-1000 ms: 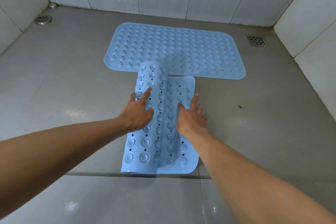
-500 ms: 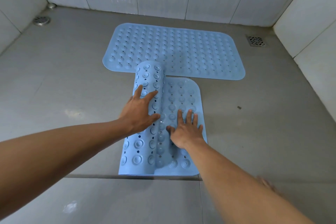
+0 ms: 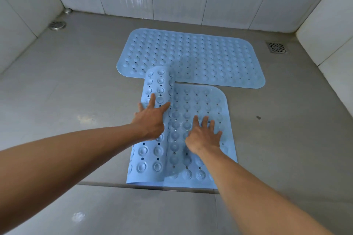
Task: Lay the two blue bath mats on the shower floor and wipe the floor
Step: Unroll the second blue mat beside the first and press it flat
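Note:
One blue bath mat lies flat across the far part of the grey shower floor. A second blue bath mat lies nearer, lengthwise toward me, its far end touching the first. Its right part is flat; its left part is still curled into a roll with the suction cups facing up. My left hand presses on the roll with fingers spread. My right hand lies flat, fingers apart, on the unrolled part.
White tiled walls close in the floor at the back and both sides. A round drain sits in the far left corner and a square drain at the far right. A small dark speck lies right of the mat. A floor step edge runs under the mat's near end.
The near mat has unrolled further to the left, so more of it lies flat. My right hand slid right on the flat part and my left hand pushed the roll leftward.

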